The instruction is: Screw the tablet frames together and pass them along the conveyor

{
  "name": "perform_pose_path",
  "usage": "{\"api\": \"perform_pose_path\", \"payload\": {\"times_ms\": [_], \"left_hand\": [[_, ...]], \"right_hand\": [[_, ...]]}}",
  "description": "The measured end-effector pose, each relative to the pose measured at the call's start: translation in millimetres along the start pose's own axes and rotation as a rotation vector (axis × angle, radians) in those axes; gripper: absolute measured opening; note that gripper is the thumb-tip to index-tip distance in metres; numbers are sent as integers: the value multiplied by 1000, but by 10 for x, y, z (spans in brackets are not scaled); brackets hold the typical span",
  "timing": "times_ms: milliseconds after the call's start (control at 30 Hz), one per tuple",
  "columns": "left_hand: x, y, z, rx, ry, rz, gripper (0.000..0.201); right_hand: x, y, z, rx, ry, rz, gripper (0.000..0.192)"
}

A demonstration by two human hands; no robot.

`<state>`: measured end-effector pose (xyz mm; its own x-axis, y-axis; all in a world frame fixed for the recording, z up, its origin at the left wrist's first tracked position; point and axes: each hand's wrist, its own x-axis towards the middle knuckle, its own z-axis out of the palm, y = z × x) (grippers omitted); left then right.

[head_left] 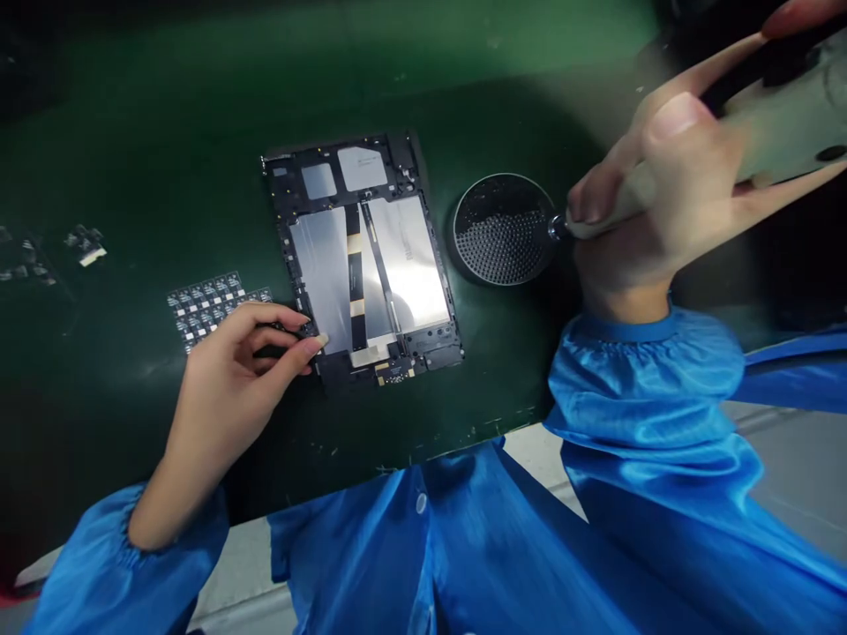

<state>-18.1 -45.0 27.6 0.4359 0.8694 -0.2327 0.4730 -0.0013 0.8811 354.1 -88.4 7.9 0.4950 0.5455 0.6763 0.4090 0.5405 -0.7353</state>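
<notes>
a dark green mat (165,115) covers the worktop, dim toward its far edge and left corner, with glare across the middle. along the near edge runs a pale strip of bench (535,445), and the person's blue sleeves fill the bottom of the view.

near the middle of the mat lies an opened tablet frame (367,256), back up, showing two silver plates split by a dark flex strip. the left hand (244,370) rests at the frame's near left corner, thumb and forefinger pressed together in a pinch on that edge; what sits between the fingertips is too small to tell.

just left of that hand lies a small panel of tiny dark boards (205,304), partly hidden by the fingers. further toward the left edge sit a few loose small parts (86,242), blurred.

right of the frame, close but apart, stands a round perforated dish (503,227). the right hand (655,194) is wrapped tight around a pale electric screwdriver (760,115), its tip at the dish's right rim.
</notes>
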Motion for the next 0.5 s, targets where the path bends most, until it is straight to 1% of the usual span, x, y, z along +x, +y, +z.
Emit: {"api": "perform_pose_path", "payload": {"times_ms": [33,100,200,267,400,500], "left_hand": [[-4,3,-2,4,-6,4,21],[-11,11,-3,21,-11,21,18],[-14,29,0,26,-18,34,17],[-11,42,1,34,-20,32,17],[-4,35,-9,97,-8,33,16],[4,-18,-17,42,-21,29,14]], "right_hand": [[1,18,5,-19,-8,4,36],[1,27,9,-56,22,-1,35],[4,51,0,-70,68,-31,44],[7,100,-16,-50,40,-30,51],[16,176,-43,11,4,8,55],[15,124,-20,-35,-33,-41,58]]}}
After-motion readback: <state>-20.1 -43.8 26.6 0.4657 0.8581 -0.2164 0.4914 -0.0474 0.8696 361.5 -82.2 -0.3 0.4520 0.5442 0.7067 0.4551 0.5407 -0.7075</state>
